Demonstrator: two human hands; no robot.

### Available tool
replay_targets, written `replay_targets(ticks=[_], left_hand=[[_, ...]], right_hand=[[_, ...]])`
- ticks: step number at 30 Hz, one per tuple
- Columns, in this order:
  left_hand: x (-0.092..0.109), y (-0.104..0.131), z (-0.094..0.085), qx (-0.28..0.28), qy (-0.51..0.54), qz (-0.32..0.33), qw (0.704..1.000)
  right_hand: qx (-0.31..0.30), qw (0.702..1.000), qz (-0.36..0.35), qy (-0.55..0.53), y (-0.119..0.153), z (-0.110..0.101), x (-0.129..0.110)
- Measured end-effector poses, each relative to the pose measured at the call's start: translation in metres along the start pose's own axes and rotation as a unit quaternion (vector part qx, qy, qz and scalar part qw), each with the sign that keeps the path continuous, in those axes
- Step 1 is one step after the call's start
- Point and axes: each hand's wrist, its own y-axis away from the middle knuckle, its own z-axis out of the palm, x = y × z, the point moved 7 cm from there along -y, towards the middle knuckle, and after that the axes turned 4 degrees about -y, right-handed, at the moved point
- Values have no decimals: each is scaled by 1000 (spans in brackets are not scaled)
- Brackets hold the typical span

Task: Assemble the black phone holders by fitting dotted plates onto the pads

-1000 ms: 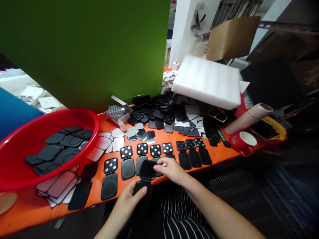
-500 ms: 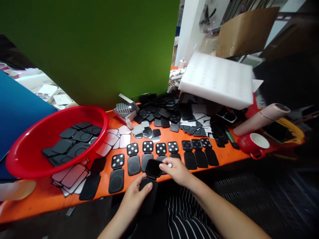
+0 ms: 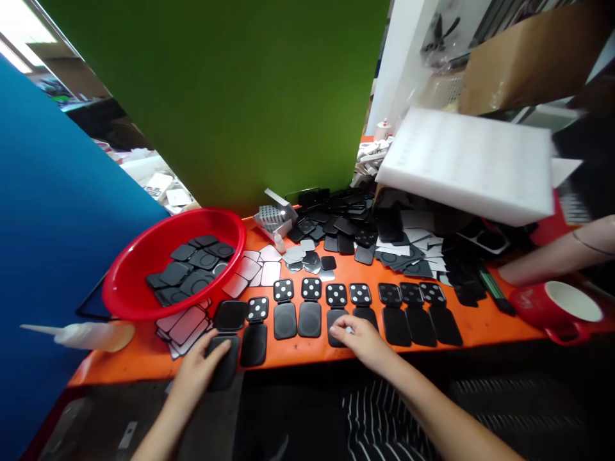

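My left hand (image 3: 202, 362) grips a black hinged device (image 3: 225, 365) at the left end of the row, thumb on its lower pad. Beside it lies another hinged device (image 3: 254, 344) with white dots on its upper square. My right hand (image 3: 355, 336) is closed in a pinch around a small whitish piece (image 3: 349, 330), over the lower pad of a dotted device (image 3: 336, 294). More hinged devices, several with white dots, stand in a row along the orange table (image 3: 298, 349). Three at the right (image 3: 410, 326) have black lower pads.
A red basin (image 3: 120, 288) of black pads is at the left, a glue bottle (image 3: 81, 335) beside it. Black parts (image 3: 336, 218) and white cards (image 3: 423, 243) are piled behind the row. A red mug (image 3: 542, 307), pink flask (image 3: 552, 253) and white foam block (image 3: 466, 163) are at the right.
My left hand has moved left with the hinged device, to the row's left end. My right hand has let go of that device and is apart from it. The view has shifted left.
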Motion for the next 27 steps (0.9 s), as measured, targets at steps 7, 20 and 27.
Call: replay_targets(ticks=[7, 20, 27], left_hand=[[-19, -56, -34, 33, -205, 46, 977], [71, 40, 76, 94, -283, 363, 883], [88, 46, 158, 4, -341, 384, 858]], right_hand=[[32, 996, 6, 81, 6, -10, 12], [44, 968, -3, 249, -25, -22, -14], [58, 926, -4, 374, -91, -3, -33]])
